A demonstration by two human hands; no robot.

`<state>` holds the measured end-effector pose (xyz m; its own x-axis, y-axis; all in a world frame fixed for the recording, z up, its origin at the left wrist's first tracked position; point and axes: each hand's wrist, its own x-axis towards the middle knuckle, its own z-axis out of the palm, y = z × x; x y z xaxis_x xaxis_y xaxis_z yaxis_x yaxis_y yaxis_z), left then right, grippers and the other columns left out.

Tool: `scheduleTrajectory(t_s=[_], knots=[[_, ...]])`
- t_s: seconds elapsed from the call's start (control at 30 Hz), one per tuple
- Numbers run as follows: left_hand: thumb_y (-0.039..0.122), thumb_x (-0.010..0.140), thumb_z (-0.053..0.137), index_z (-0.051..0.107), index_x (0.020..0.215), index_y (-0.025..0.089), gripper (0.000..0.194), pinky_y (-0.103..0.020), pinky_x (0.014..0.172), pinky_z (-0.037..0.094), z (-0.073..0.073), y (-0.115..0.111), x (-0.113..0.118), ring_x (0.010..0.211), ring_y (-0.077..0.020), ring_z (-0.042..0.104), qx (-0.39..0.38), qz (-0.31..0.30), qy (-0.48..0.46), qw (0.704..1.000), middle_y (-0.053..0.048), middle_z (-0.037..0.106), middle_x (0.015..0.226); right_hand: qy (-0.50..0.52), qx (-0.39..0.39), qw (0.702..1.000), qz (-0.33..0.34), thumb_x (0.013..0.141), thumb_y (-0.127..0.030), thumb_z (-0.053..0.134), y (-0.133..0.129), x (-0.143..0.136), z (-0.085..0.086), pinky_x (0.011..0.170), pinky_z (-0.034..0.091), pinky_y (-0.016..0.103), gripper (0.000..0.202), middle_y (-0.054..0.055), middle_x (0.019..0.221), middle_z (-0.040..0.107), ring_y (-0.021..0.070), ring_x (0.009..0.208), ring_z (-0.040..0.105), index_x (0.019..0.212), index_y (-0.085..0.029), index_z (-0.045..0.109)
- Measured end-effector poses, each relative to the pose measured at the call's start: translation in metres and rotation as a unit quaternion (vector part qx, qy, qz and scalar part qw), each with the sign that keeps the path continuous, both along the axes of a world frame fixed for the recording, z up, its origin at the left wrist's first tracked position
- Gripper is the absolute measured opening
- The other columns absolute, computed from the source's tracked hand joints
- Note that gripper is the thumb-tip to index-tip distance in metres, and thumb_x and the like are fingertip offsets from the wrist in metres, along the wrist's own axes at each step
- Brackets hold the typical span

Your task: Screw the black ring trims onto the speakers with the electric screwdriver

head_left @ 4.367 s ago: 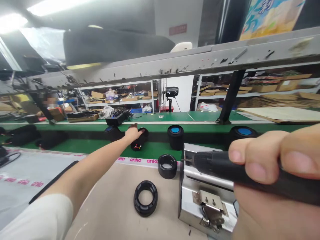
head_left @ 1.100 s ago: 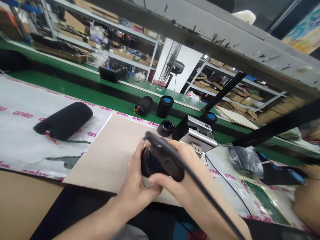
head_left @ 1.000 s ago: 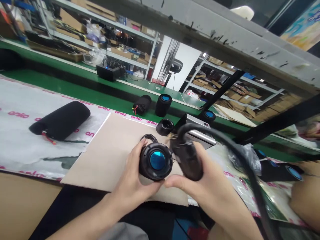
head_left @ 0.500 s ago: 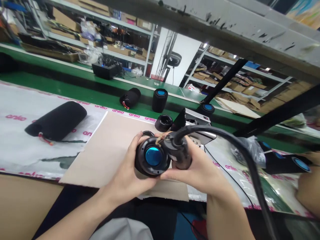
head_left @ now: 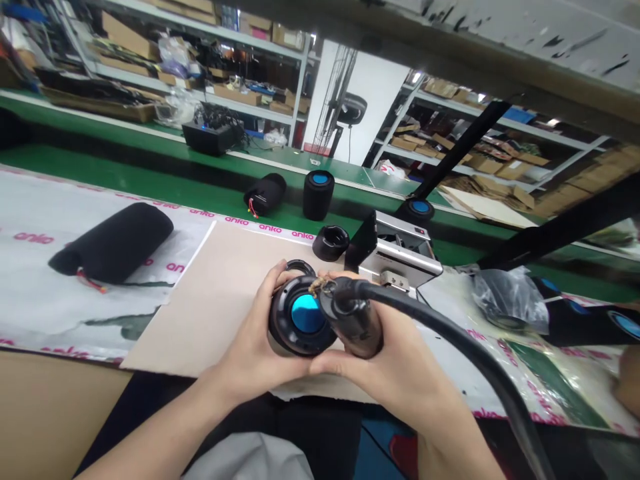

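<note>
My left hand (head_left: pixel 253 347) is wrapped round a black cylindrical speaker (head_left: pixel 295 337) whose blue round end faces up. My right hand (head_left: pixel 400 350) grips a dark hand tool (head_left: pixel 361 327) with a thick black cable (head_left: pixel 450 333) curving off to the lower right. The tool leans against the speaker's right side, and its lower end is hidden. My right thumb reaches across below the speaker. Behind the speaker a black ring (head_left: pixel 300 267) partly shows. Under my hands lies a beige board (head_left: pixel 200 300).
A black fabric cylinder (head_left: pixel 117 241) with wires lies at left. Beyond the board stand a black collar (head_left: pixel 331 243), a silver device (head_left: pixel 405 250) and an upright speaker (head_left: pixel 319 195). At right are a plastic bag (head_left: pixel 510 300), more speakers and part of another person's arm (head_left: pixel 630 380).
My right hand has tilted the tool, its top shifting left over the speaker's edge, and the cable hangs lower. The view has shifted slightly.
</note>
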<state>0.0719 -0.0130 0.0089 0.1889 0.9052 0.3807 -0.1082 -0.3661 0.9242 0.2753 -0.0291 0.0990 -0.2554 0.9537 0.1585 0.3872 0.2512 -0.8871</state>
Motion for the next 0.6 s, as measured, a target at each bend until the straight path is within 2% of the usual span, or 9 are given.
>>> scheduleTrajectory(t_s=[0.07,0.13,0.23,0.33,0.4,0.47,0.53,0.6], knots=[[0.036,0.071,0.101,0.025,0.164,0.050,0.122,-0.050,0.124,0.048,0.002,0.000,0.001,0.148,-0.0330,0.057,0.002,0.006,0.007,1.000,-0.004,0.051,0.160,0.006,0.002,1.000,-0.008,0.066,-0.038,0.105,0.002,0.001,0.000,0.122,0.052,0.051,0.091,0.004,0.155,0.060,0.0348,0.141,0.060,0.146,-0.038,0.061],[0.036,0.071,0.101,0.025,0.164,0.051,0.121,-0.048,0.124,0.048,0.003,0.000,0.000,0.149,-0.0325,0.055,0.011,0.008,0.016,1.000,-0.004,0.050,0.160,0.036,0.010,0.999,-0.004,0.069,-0.039,0.103,0.003,0.001,-0.001,0.123,0.050,0.053,0.088,0.006,0.155,0.059,0.0349,0.141,0.060,0.146,-0.037,0.062],[0.036,0.073,0.099,0.024,0.164,0.052,0.120,-0.048,0.125,0.046,0.002,0.001,0.000,0.149,-0.0323,0.054,0.021,0.000,0.015,1.000,-0.003,0.048,0.161,0.043,0.015,0.999,0.003,0.075,-0.040,0.099,0.004,0.001,-0.001,0.121,0.053,0.052,0.077,0.005,0.147,0.065,0.0329,0.138,0.063,0.143,-0.038,0.064],[0.038,0.072,0.100,0.022,0.165,0.054,0.122,-0.051,0.127,0.043,-0.001,0.003,-0.001,0.150,-0.0344,0.052,0.019,-0.006,0.017,1.000,-0.004,0.045,0.162,0.004,0.014,0.999,-0.030,0.075,-0.043,0.099,0.000,-0.001,0.000,0.115,0.058,0.050,0.077,0.005,0.144,0.067,0.0331,0.132,0.066,0.143,-0.036,0.064],[0.039,0.072,0.100,0.021,0.165,0.054,0.123,-0.054,0.128,0.040,-0.003,0.003,-0.002,0.150,-0.0361,0.051,0.016,-0.009,0.021,1.000,-0.005,0.044,0.162,-0.020,0.003,0.998,-0.059,0.074,-0.046,0.099,-0.005,-0.004,0.003,0.102,0.065,0.046,0.078,0.006,0.133,0.071,0.0317,0.116,0.073,0.142,-0.034,0.065],[0.039,0.072,0.099,0.020,0.166,0.053,0.123,-0.057,0.129,0.038,-0.003,0.003,-0.002,0.150,-0.0376,0.050,0.014,-0.013,0.025,0.999,-0.006,0.044,0.161,-0.045,-0.013,0.995,-0.089,0.072,-0.049,0.099,-0.008,-0.007,0.006,0.088,0.067,0.042,0.076,0.004,0.113,0.076,0.0273,0.092,0.076,0.140,-0.033,0.067],[0.038,0.073,0.099,0.021,0.165,0.052,0.122,-0.059,0.129,0.036,-0.004,0.003,-0.001,0.151,-0.0390,0.049,0.017,-0.012,0.032,0.999,-0.006,0.043,0.161,-0.070,-0.017,0.991,-0.109,0.071,-0.051,0.098,-0.010,-0.010,0.010,0.083,0.066,0.040,0.075,0.001,0.099,0.075,0.0233,0.078,0.072,0.138,-0.034,0.068],[0.038,0.073,0.098,0.021,0.165,0.054,0.120,-0.062,0.129,0.035,-0.003,0.003,-0.001,0.151,-0.0398,0.047,0.028,-0.010,0.039,0.999,-0.006,0.043,0.162,-0.088,-0.014,0.989,-0.115,0.071,-0.051,0.097,-0.009,-0.011,0.016,0.081,0.065,0.038,0.072,0.000,0.100,0.075,0.0202,0.071,0.068,0.136,-0.034,0.068]])
